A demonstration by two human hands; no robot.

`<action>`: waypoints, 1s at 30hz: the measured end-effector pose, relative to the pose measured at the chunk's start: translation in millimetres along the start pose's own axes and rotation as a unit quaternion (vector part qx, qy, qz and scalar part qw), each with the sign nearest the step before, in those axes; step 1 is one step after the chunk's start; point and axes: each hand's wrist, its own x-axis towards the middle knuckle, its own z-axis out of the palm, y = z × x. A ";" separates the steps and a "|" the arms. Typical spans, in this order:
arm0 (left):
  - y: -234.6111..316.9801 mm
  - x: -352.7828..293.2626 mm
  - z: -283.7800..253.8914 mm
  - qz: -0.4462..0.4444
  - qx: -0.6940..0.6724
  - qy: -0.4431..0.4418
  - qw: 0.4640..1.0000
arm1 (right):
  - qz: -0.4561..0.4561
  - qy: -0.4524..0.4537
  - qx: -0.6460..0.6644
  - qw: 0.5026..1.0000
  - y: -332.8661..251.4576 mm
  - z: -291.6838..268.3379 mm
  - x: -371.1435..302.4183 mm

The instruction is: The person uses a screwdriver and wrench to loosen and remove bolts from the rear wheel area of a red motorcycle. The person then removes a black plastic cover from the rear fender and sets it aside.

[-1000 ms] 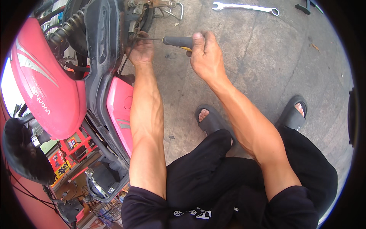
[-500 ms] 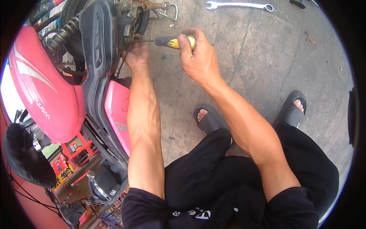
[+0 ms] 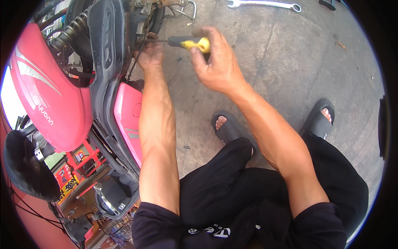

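A screwdriver with a yellow and black handle (image 3: 188, 42) lies level, its thin metal shaft pointing left at the underside of a pink scooter (image 3: 54, 108). My right hand (image 3: 219, 62) holds the handle's end loosely, thumb below and index finger above, with a gap showing between handle and palm. Palm up, my left hand (image 3: 151, 56) reaches in beside the scooter's black swingarm cover (image 3: 108, 45). The shaft crosses over its curled fingers, close to a thin cable. Scooter parts and the shaft hide the screwdriver's tip and some left fingertips.
A combination wrench (image 3: 265, 5) lies on the grey floor (image 3: 282, 54) at the far side. Near the scooter's wheel stands a bent metal bracket (image 3: 191, 10). My sandalled feet (image 3: 228, 126) rest on the floor. A black seat (image 3: 29, 166) and a wire basket (image 3: 118, 230) are at the left.
My right hand has loosened round the screwdriver handle, thumb and fingers spreading, and the handle has turned. My left hand stays by the shaft. The view has shifted slightly.
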 end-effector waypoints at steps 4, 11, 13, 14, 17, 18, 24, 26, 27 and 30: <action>-0.5 -1.5 1.2 -0.007 -0.024 0.007 1.000 | 0.127 -0.034 0.028 0.991 3.5 1.5 0.3; -2.4 -3.6 3.0 -0.007 -0.032 0.003 0.999 | 0.117 0.016 0.031 0.992 14.2 7.3 3.6; -2.9 -3.2 3.2 -0.006 -0.031 0.011 0.999 | 0.123 -0.008 0.051 0.991 16.6 4.8 2.8; -3.0 -3.3 3.3 -0.008 -0.035 0.010 0.999 | 0.074 -0.023 0.093 0.993 17.1 3.6 1.3; -3.5 -5.6 3.9 0.001 -0.034 0.021 0.999 | 0.087 -0.019 -0.009 0.996 18.6 1.1 3.6; -4.2 -6.2 4.8 0.004 -0.033 0.023 0.999 | 0.113 -0.009 -0.029 0.993 19.4 -0.5 4.6; -6.8 -8.6 9.9 0.003 -0.032 0.018 0.999 | 0.061 -0.017 0.010 0.998 21.4 -1.0 3.5; -7.4 -8.6 10.4 0.004 -0.033 0.020 0.999 | 0.102 -0.008 -0.082 0.991 21.9 0.0 2.7; -7.7 -8.4 10.4 0.004 -0.033 0.028 0.999 | 0.126 -0.013 -0.074 0.989 22.2 0.0 3.5; -9.4 -9.5 10.4 0.001 -0.055 0.035 0.998 | 0.059 -0.014 -0.030 0.998 22.1 -2.0 4.7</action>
